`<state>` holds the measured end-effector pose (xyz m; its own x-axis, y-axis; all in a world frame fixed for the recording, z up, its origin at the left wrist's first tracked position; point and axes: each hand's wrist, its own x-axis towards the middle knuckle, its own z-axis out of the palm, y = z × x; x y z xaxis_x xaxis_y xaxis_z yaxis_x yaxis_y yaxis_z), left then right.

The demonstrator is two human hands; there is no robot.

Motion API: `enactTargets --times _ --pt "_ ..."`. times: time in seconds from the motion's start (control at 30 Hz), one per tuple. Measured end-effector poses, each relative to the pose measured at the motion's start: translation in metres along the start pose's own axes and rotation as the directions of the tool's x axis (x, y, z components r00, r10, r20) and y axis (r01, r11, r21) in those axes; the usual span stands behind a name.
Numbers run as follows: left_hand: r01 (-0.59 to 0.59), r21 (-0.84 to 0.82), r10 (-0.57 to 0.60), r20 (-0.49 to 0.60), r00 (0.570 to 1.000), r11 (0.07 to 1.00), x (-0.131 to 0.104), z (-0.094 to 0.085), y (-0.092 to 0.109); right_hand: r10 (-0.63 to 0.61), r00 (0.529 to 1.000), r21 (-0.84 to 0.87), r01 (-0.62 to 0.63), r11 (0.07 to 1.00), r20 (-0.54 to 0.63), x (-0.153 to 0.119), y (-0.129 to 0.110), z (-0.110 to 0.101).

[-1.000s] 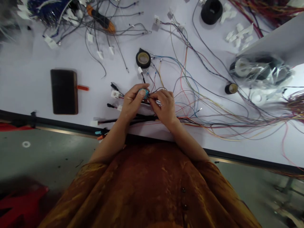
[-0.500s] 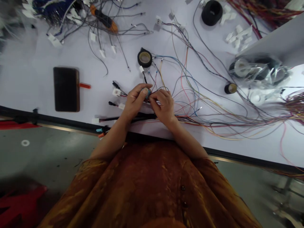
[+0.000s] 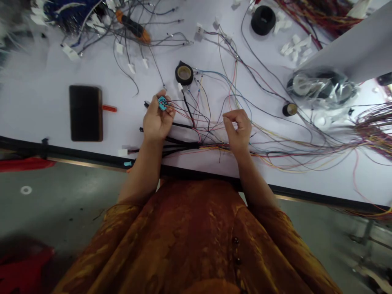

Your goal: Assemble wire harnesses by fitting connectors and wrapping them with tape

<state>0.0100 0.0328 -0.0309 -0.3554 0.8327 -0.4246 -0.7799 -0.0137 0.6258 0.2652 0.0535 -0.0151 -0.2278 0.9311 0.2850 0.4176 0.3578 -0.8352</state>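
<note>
The small turquoise plastic connector block point(image 3: 162, 103), its face pitted with dark round holes, sits in my left hand point(image 3: 157, 122), raised just above the white tabletop point(image 3: 45, 110); my fingers are curled around it, gripping it near the tips, with the palm facing up. Thin red and dark wires point(image 3: 183, 109) run from its right side toward the loose wiring between my hands. My right hand point(image 3: 239, 128) stands well apart from the block, thumb and forefinger closed in a pinch; whether a fine wire lies between their tips I cannot tell. Below and between the hands, a long harness of multicoloured wires with black-sleeved branches point(image 3: 180, 141) lies along the near edge, one branch ending at left in a white plastic plug point(image 3: 123, 152). Beyond the block lies a flat black tape roll with a tan core point(image 3: 183, 82), wire ends close beside it. To the left, a dark rectangular phone-like slab point(image 3: 86, 113) lies flat, a short orange strip point(image 3: 109, 108) at its right side. Farther out are an orange-and-black tool handle point(image 3: 133, 27) among grey wires, a thick black ring-shaped roll point(image 3: 263, 20), and a crumpled clear plastic bag point(image 3: 324, 87) with rolls inside.
</note>
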Motion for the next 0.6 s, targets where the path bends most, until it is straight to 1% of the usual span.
enactTargets --times 0.03,0.1,0.17,0.2,0.3,0.37,0.43,0.53,0.6 --pt "0.007 -0.008 -0.007 -0.007 1.0 1.0 -0.001 0.001 -0.001 -0.054 0.997 -0.024 0.055 0.998 0.048 -0.004 -0.006 -0.003" --pt "0.019 -0.014 -0.019 -0.022 1.0 1.0 -0.002 0.004 -0.002 -0.107 0.973 -0.038 0.117 0.992 0.206 -0.012 -0.017 -0.003" --pt "0.028 -0.014 -0.029 -0.03 0.999 1.0 -0.004 0.006 -0.003 -0.081 0.933 -0.076 0.114 0.991 0.351 -0.019 -0.026 0.003" --pt "0.031 -0.016 -0.032 -0.027 0.999 0.999 -0.005 0.008 -0.003 -0.05 0.919 -0.125 0.107 0.986 0.391 -0.021 -0.029 0.008" --pt "0.037 -0.042 -0.036 0.004 0.999 0.998 -0.007 0.011 -0.003 0.055 0.901 -0.318 0.094 0.943 0.429 -0.024 -0.036 0.025" --pt "0.045 -0.065 -0.043 0.024 0.999 0.997 -0.008 0.012 -0.002 0.117 0.895 -0.389 0.067 0.919 0.431 -0.023 -0.041 0.033" --pt "0.049 -0.081 -0.047 0.026 0.999 0.996 -0.009 0.013 -0.002 0.161 0.882 -0.36 0.01 0.933 0.443 -0.02 -0.043 0.036" --pt "0.048 -0.087 -0.047 0.02 0.999 0.995 -0.011 0.014 -0.001 0.169 0.866 -0.19 -0.088 0.978 0.471 -0.016 -0.044 0.032" --pt "0.047 -0.078 -0.045 0.024 0.999 0.996 -0.011 0.015 -0.001 0.186 0.854 -0.133 -0.137 0.981 0.486 -0.015 -0.043 0.027"
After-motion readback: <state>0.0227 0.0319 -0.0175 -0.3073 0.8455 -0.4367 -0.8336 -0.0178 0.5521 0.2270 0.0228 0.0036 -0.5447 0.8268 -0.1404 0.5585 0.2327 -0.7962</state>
